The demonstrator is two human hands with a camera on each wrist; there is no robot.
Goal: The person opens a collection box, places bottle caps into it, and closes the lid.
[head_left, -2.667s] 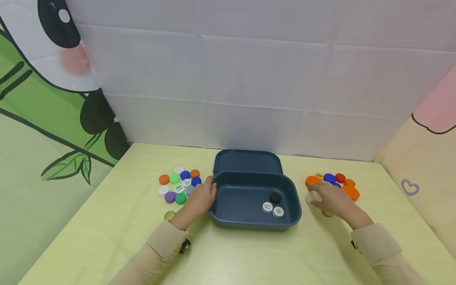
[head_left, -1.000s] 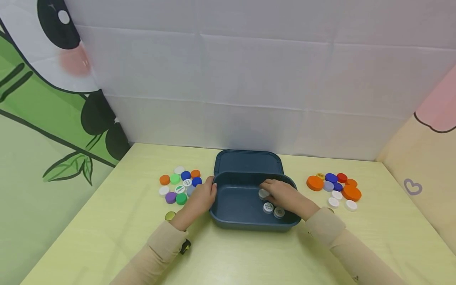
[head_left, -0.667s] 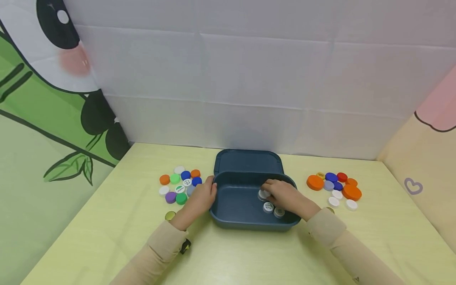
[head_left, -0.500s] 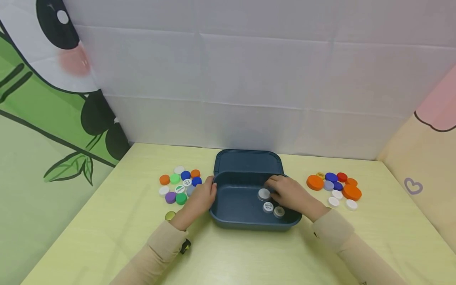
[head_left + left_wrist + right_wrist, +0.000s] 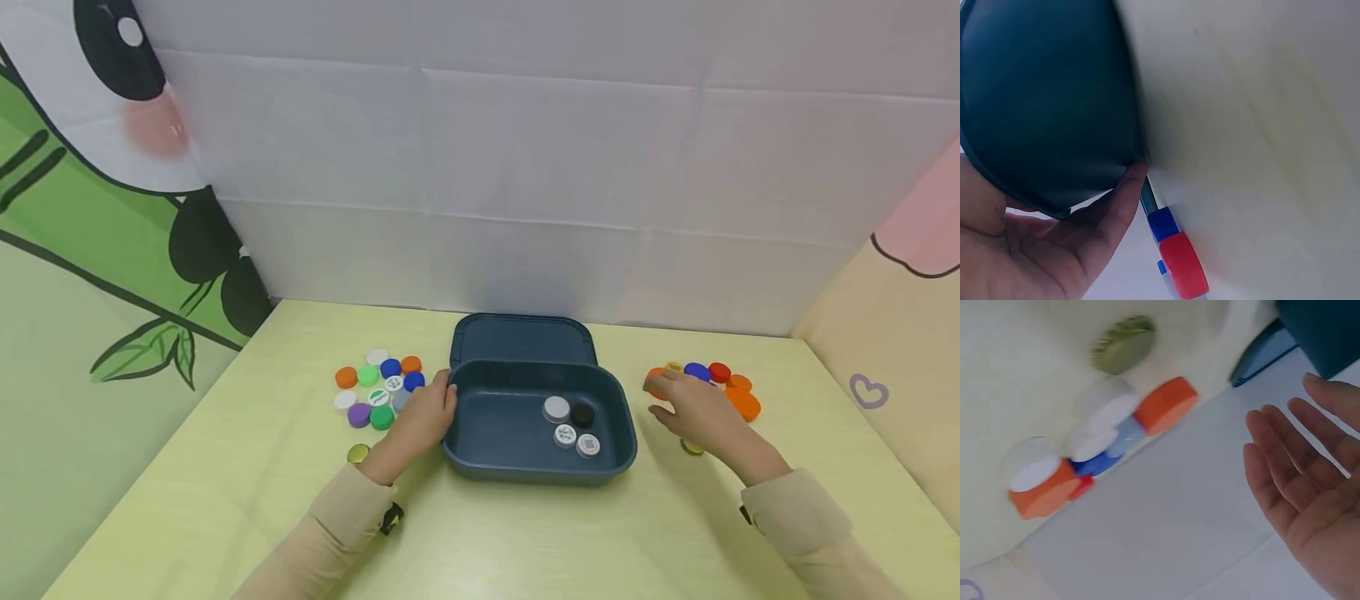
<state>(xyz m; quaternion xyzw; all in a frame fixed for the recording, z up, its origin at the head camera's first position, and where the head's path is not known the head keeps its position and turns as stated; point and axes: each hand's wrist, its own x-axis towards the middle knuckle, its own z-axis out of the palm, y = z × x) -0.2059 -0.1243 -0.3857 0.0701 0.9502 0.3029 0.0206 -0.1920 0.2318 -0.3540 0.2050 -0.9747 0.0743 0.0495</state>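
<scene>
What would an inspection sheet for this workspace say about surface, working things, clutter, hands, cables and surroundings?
Surface: pale yellow table.
Working things: dark blue box, four caps inside; lid behind it; left caps and right caps on the table.
Clutter: nothing seen.
Hands: left hand grips the box's left end; right hand is over the right caps, holding nothing.
Cables: nothing seen.
Surroundings: pale sheet behind, cartoon pictures at both sides.
</scene>
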